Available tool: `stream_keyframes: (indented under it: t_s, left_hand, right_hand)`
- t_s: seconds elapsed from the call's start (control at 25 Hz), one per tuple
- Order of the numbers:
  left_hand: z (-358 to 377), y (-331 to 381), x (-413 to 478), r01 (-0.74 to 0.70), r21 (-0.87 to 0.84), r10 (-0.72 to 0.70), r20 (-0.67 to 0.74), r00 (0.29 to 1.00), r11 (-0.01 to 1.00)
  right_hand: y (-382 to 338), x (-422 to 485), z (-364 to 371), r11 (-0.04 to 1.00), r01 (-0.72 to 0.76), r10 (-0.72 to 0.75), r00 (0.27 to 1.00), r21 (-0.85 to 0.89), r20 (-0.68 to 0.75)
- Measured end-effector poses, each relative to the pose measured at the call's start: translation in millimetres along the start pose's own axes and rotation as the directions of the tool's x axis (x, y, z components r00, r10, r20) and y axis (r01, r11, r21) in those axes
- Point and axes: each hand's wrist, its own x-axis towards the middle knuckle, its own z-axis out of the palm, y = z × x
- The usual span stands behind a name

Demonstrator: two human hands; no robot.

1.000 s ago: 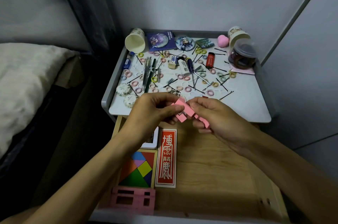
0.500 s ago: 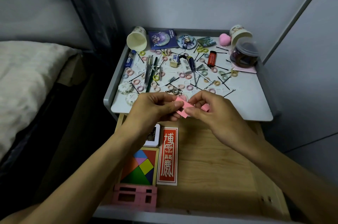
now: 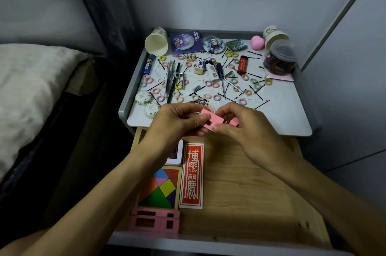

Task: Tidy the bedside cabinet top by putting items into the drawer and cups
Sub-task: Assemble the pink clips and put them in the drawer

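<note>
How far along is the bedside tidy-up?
Early. Done: the open drawer holds a tangram puzzle, red card and pink blocks. In hand: left hand and right hand pinch a pink piece between them. Left: hair ties, pins and a lighter cover the cabinet top; the tipped cup looks empty.

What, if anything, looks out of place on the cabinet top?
Both cups lie tipped on their sides at the back: the left cup and the right cup. Hair ties and pins are scattered between them.
</note>
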Motion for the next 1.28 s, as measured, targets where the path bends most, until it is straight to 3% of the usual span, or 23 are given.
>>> stream_keyframes:
  t_s: [0.4,0.76,0.96,1.28]
  left_hand:
    - [0.9,-0.9,0.2,0.022,-0.017,-0.022,0.005,1.0,1.0]
    - [2.8,-4.0,3.0,0.048,-0.057,-0.048,0.005,0.999,0.997]
    - [3.6,1.2,1.0,0.088,-0.146,-0.088,0.001,0.996,0.985]
    - [2.7,1.7,0.1,0.098,-0.157,-0.1,-0.004,0.995,0.983]
  right_hand:
    - [0.1,-2.2,0.0,0.999,0.027,-0.025,0.994,0.021,-0.108]
    - [10.8,3.7,-0.9,0.95,-0.139,0.147,0.989,0.28,-0.007]
    - [6.0,1.4,-0.6,0.985,-0.052,0.066,0.995,0.167,-0.078]
    - [6.7,0.4,0.0,0.973,-0.051,0.07,0.995,0.224,-0.077]
